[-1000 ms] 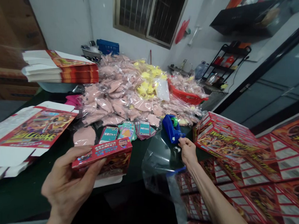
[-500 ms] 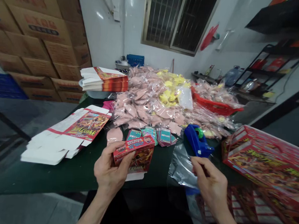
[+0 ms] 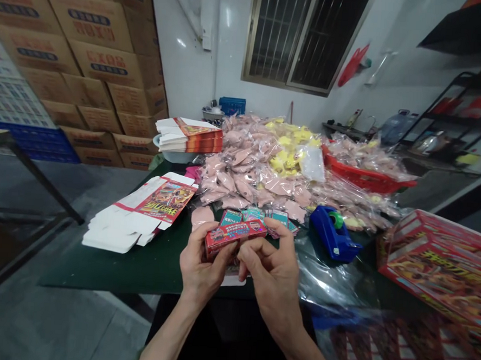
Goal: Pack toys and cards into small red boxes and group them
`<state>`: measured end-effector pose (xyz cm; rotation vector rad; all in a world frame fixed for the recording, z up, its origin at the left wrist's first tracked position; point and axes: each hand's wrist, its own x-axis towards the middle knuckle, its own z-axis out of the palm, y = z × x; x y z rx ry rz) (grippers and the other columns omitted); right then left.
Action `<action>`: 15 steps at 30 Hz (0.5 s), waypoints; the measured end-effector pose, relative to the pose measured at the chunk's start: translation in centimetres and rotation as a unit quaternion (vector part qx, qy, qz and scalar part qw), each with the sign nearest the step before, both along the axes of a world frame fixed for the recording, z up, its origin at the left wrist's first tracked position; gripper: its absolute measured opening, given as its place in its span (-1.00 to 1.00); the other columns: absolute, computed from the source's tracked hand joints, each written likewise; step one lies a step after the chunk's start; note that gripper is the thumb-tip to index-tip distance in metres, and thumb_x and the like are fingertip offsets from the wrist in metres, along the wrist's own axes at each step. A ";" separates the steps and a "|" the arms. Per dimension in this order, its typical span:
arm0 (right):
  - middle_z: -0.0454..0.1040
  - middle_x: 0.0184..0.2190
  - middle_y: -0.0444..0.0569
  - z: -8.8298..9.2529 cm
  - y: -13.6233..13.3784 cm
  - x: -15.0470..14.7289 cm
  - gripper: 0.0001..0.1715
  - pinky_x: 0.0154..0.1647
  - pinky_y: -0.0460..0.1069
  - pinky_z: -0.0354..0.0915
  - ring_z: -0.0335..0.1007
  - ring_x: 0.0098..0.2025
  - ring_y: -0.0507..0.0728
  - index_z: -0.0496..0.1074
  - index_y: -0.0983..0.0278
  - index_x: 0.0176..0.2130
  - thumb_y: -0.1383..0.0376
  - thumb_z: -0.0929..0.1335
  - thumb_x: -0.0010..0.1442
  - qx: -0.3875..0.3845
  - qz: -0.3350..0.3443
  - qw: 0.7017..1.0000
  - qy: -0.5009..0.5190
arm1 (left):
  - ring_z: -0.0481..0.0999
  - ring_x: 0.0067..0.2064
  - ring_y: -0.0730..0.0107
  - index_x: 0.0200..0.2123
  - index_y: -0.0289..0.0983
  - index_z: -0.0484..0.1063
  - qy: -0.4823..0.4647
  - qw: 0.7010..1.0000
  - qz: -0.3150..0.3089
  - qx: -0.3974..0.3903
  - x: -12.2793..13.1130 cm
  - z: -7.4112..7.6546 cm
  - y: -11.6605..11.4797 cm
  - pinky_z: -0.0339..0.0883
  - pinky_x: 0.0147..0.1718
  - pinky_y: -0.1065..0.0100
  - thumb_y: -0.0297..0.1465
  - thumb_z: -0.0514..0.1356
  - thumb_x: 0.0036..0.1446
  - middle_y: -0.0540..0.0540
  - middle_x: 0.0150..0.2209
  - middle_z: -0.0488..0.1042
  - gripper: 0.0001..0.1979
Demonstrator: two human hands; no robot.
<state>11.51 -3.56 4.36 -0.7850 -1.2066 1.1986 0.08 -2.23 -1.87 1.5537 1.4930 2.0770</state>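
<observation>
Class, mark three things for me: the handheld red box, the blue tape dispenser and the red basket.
Handheld red box (image 3: 236, 234): head view, printed top face.
Blue tape dispenser (image 3: 337, 244): head view, blue body.
Red basket (image 3: 364, 178): head view, near outer wall.

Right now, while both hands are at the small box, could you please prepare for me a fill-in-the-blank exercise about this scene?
1. The left hand and the right hand are at a small box whose printed top is mostly ____ in colour.
2. The blue tape dispenser stands on the table, to the ____ of both hands.
3. The flattened cartons lie to the ____ of both hands.
4. Among the pink pieces, the brighter ones are ____.

Missing words: red; right; left; yellow.
</observation>
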 end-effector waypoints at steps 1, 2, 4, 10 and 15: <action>0.33 -0.65 -0.35 0.0 0.0 -0.2 -0.51 -0.60 -0.17 0.22 0.21 -0.65 -0.07 0.06 0.19 -0.03 0.34 0.33 0.10 -0.002 0.003 1.000 -0.001 | 0.54 -0.40 0.47 -0.09 -0.21 0.33 -0.001 1.000 -0.005 0.003 0.0 0.0 0.0 0.45 -0.45 0.48 -0.37 0.31 -0.04 -0.01 -0.27 0.49 -0.59; 0.32 -0.66 -0.35 0.1 0.1 -0.3 -0.53 -0.61 -0.17 0.22 0.20 -0.65 -0.07 0.06 0.20 -0.04 0.33 0.33 0.10 -0.005 0.004 1.000 -0.004 | 0.54 -0.41 0.47 -0.10 -0.22 0.33 -0.001 1.000 -0.008 0.006 0.0 0.1 0.0 0.46 -0.46 0.48 -0.36 0.31 -0.04 -0.01 -0.27 0.49 -0.60; 0.31 -0.68 -0.35 0.3 0.2 -0.4 -0.57 -0.62 -0.17 0.21 0.18 -0.67 -0.07 0.08 0.22 -0.07 0.32 0.33 0.11 -0.012 0.001 1.000 -0.015 | 0.55 -0.40 0.46 -0.09 -0.22 0.33 0.002 1.000 -0.008 0.006 -0.1 0.1 -0.1 0.47 -0.44 0.46 -0.35 0.30 -0.03 -0.03 -0.25 0.49 -0.60; 0.31 -0.67 -0.34 0.3 0.7 -0.8 -0.58 -0.66 -0.18 0.16 0.15 -0.69 -0.08 0.10 0.22 -0.09 0.23 0.35 0.11 -0.040 -0.026 0.998 -0.031 | 0.55 -0.34 0.41 -0.08 -0.24 0.32 0.025 1.000 -0.002 -0.001 -0.2 -0.1 -0.1 0.48 -0.36 0.40 -0.37 0.30 -0.02 -0.07 -0.21 0.50 -0.60; 0.32 -0.70 -0.35 0.3 1.1 -0.9 -0.56 -0.67 -0.20 0.14 0.16 -0.71 -0.08 0.10 0.22 -0.11 0.23 0.37 0.08 -0.054 -0.066 0.993 -0.077 | 0.53 -0.35 0.43 -0.07 -0.22 0.34 0.088 0.995 -0.011 0.041 -0.9 0.9 -0.1 0.44 -0.39 0.44 -0.41 0.30 -0.02 -0.06 -0.24 0.50 -0.60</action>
